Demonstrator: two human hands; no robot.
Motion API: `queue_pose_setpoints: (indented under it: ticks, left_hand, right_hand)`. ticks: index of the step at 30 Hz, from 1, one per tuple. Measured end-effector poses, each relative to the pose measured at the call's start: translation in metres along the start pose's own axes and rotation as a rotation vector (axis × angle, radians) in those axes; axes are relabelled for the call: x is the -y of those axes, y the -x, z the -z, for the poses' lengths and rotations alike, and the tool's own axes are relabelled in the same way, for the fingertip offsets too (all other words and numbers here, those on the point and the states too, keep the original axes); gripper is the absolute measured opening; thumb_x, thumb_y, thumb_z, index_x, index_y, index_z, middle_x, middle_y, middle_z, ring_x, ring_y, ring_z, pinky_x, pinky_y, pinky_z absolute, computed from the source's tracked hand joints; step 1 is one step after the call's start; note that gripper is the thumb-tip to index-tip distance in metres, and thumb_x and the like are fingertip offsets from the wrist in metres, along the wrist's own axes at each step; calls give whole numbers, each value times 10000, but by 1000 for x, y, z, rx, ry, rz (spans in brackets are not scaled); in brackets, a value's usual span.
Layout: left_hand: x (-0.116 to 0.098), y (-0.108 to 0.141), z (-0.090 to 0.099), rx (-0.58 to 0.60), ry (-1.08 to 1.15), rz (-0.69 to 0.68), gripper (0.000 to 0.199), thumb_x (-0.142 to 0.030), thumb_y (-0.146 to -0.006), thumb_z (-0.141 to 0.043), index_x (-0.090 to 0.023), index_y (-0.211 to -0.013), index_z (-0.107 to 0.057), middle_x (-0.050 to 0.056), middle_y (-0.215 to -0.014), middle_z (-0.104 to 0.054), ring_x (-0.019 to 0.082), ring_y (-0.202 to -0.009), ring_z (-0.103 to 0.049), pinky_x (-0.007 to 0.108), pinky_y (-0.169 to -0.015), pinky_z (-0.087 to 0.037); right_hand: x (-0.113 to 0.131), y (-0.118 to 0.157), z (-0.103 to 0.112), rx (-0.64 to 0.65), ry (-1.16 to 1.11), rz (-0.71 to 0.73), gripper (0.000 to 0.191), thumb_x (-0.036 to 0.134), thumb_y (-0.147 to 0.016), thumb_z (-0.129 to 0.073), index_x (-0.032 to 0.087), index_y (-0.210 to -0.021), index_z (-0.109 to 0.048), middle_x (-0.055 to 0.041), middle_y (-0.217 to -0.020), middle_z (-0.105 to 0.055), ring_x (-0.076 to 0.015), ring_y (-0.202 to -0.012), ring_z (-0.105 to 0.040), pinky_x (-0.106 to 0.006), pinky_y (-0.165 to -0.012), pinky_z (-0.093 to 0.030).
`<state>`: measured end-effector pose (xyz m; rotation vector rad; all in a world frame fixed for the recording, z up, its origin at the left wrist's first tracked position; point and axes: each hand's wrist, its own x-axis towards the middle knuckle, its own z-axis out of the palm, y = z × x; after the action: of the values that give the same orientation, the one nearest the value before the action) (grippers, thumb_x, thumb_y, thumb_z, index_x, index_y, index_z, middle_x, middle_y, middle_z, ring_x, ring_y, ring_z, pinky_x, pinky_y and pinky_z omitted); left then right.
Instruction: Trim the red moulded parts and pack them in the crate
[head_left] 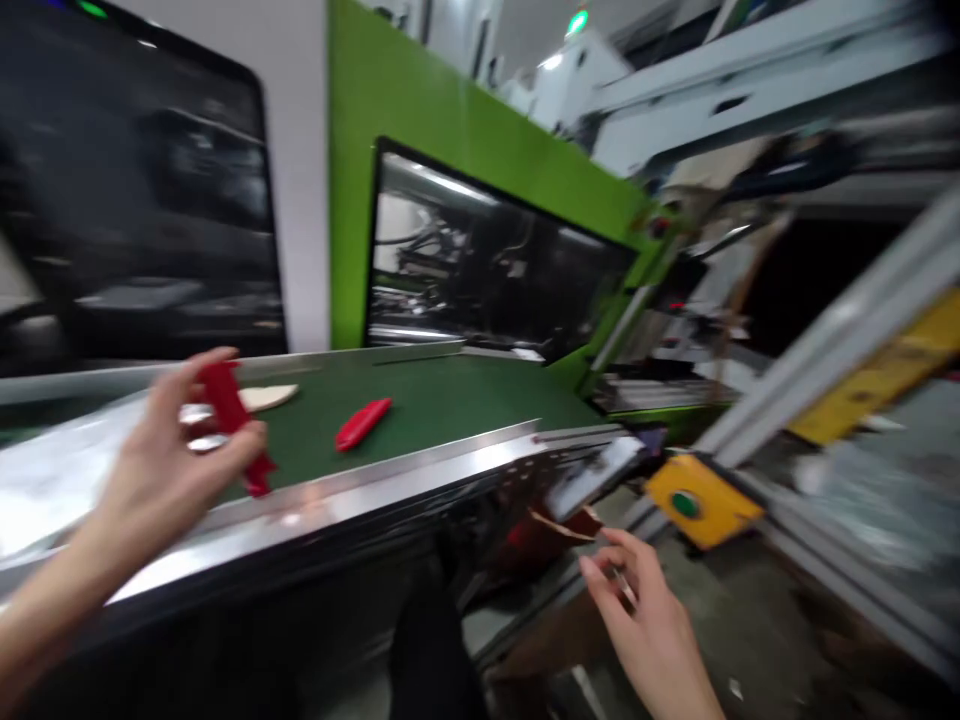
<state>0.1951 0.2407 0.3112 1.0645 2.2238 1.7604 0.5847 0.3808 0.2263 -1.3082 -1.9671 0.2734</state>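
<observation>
My left hand (176,435) grips a red plastic part (229,415) between thumb and fingers, above the near rail of a green conveyor belt (450,400). A second red part (364,424) lies on the belt, to the right of that hand. Behind the held part, a cream-coloured flat piece (271,396) rests on the belt. My right hand (630,585) is at the lower right, off the belt, its fingers curled around something thin and pale that is too small and blurred to name.
A metal rail (435,462) edges the belt. Behind stands a green machine panel (352,180) with a dark window (495,260). At the right are a yellow box with a green button (705,500) and a slanting metal frame (840,330). A brown box (551,545) sits below the belt.
</observation>
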Motion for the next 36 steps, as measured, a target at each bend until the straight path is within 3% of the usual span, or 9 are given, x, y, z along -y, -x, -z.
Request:
queue_pose_setpoints:
  ticks: [2, 4, 8, 13, 17, 20, 25, 30, 36]
  left_hand:
    - [11, 56, 12, 146, 233, 168, 648, -338, -767, -669, -262, -1360, -419, -16, -889, -590, 163, -764, -606, 297, -665, -519]
    - [18, 112, 9, 268, 563, 322, 569, -319, -768, -659, -256, -1295, -455, 7, -918, -603, 160, -694, -611, 272, -585, -496]
    - [30, 201, -5, 224, 998, 602, 457, -226, -769, -626, -210, -1212, -515, 53, -999, -607, 60, -518, -485, 243, -504, -426]
    - [39, 264, -3, 187, 1148, 756, 451, -266, -763, -672, -223, -1193, -542, 66, -997, -625, 56, -490, -478, 211, -442, -388]
    - [51, 291, 2, 169, 1184, 757, 401, -299, -786, -650, -232, -1171, -557, 60, -1010, -635, 80, -491, -538, 271, -494, -473]
    - [55, 300, 5, 126, 1166, 762, 361, -273, -813, -598, -252, -1170, -547, 37, -987, -622, 74, -470, -536, 266, -485, -467]
    - [34, 298, 7, 103, 1070, 829, 341, -247, -818, -576, -247, -1156, -530, 32, -967, -585, 44, -466, -450, 180, -399, -351]
    - [10, 291, 3, 94, 1147, 829, 274, -327, -821, -552, -213, -1069, -567, 49, -987, -571, 60, -532, -448, 183, -438, -339]
    - [2, 294, -1, 76, 1204, 847, 249, -304, -845, -490, -204, -1056, -578, 42, -929, -570, 81, -545, -469, 191, -449, -355]
  right_hand:
    - [11, 26, -30, 208, -235, 7, 416, 507, -910, -490, 194, -1182, -451, -71, -896, -697, -187, -851, -694, -288, -750, -566]
    - [29, 49, -51, 397, -409, 8, 396, 484, -922, -481, 187, -1183, -458, -102, -965, -701, -192, -929, -693, -297, -799, -572]
    - [78, 65, -66, 662, -681, -48, 396, 450, -889, -587, 201, -1196, -562, -112, -1064, -703, -163, -806, -684, -262, -688, -574]
    - [118, 46, -114, 776, -901, -136, 406, 453, -821, -689, 145, -1077, -629, -103, -981, -700, -133, -710, -622, -262, -596, -524]
    - [121, 44, -152, 702, -871, -168, 357, 460, -923, -554, 125, -1034, -606, -41, -885, -666, -102, -666, -616, -244, -571, -518]
    - [125, 59, -138, 734, -819, -77, 343, 442, -919, -567, 141, -1074, -620, -53, -922, -681, -113, -697, -634, -239, -576, -520]
    - [140, 85, -70, 875, -730, 244, 252, 286, -905, -598, 297, -1147, -668, -10, -1076, -699, -130, -932, -662, -255, -853, -530]
    - [144, 95, -35, 681, -529, 920, 412, 87, -903, -508, 260, -1269, -583, -43, -1182, -638, -130, -1070, -608, -233, -878, -530]
    - [138, 102, -30, 542, -343, 1137, 363, 86, -887, -516, 192, -1222, -605, -57, -1112, -673, -172, -999, -599, -310, -833, -525]
